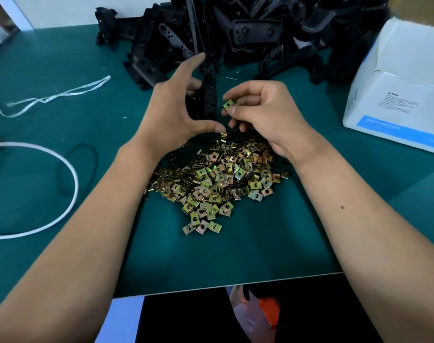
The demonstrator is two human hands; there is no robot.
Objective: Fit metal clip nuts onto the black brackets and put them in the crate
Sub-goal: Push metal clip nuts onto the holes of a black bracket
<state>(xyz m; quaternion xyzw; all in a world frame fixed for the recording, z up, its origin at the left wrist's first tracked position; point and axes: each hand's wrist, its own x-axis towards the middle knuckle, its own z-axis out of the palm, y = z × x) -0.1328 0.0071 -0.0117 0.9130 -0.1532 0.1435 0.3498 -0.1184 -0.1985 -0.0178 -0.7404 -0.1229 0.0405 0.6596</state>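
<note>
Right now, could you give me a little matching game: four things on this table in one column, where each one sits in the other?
Things:
1. clip nut pile
2. white box
3. bracket heap
4. white cord

Places:
A. far edge, centre
B. left side, looped
C. between the forearms
D. right side

Pairs: 1-C, 2-D, 3-A, 4-B

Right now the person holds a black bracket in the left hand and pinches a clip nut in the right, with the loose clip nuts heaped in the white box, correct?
Not quite. The head view shows the heap of clip nuts lying loose on the green mat, not in the white box. The rest holds: left hand grips a black bracket, right hand pinches a clip nut.
</note>
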